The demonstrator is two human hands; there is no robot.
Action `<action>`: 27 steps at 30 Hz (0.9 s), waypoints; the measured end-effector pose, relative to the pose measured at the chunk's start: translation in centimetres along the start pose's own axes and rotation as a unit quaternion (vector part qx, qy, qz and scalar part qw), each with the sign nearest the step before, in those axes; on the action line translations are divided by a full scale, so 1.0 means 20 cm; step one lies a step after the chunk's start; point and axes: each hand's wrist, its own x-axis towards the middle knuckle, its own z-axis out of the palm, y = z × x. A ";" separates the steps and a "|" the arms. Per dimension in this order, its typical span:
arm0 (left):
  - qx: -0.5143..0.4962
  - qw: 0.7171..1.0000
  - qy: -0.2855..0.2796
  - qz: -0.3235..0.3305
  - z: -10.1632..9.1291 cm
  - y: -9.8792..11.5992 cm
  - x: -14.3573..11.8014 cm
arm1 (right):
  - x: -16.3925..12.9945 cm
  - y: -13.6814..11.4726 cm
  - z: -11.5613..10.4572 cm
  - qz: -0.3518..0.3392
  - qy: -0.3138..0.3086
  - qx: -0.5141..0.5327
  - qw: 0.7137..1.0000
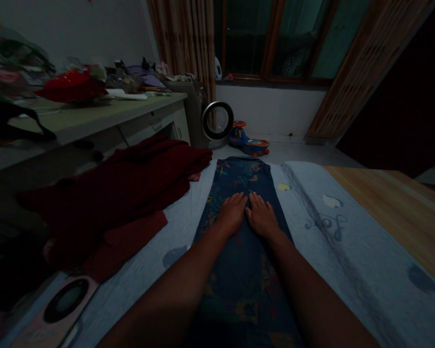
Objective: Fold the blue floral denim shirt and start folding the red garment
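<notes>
A long, narrow blue garment with a flower print (pixel 239 183) lies folded lengthwise on a light blue bed sheet (pixel 311 217), running away from me. My left hand (pixel 232 212) and my right hand (pixel 261 216) rest flat on its middle, side by side and palms down, thumbs almost touching. The fingers are stretched out and hold nothing. Both forearms reach in from the bottom of the picture. The room is dim.
A dark red cloth pile (pixel 123 188) lies on the sheet to the left. A desk (pixel 94 116) with clutter stands further left. A round fan (pixel 217 121) and a toy scooter (pixel 248 140) are on the floor ahead. A bare wooden board (pixel 395 208) shows at right.
</notes>
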 end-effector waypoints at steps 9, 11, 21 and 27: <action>-0.024 0.998 -0.045 -0.031 0.01 0.05 -0.05 | 0.00 0.00 -0.01 -0.001 -0.015 -0.003 1.000; -0.017 0.998 -0.043 -0.036 0.01 0.06 -0.06 | 0.00 0.00 -0.01 -0.002 -0.018 -0.002 1.000; 0.040 0.998 -0.024 -0.044 -0.01 0.06 -0.19 | -0.01 0.00 -0.01 -0.008 0.001 -0.002 1.000; 0.076 0.995 -0.057 -0.039 -0.07 -0.01 -0.34 | 0.00 0.00 0.00 -0.005 0.002 0.007 1.000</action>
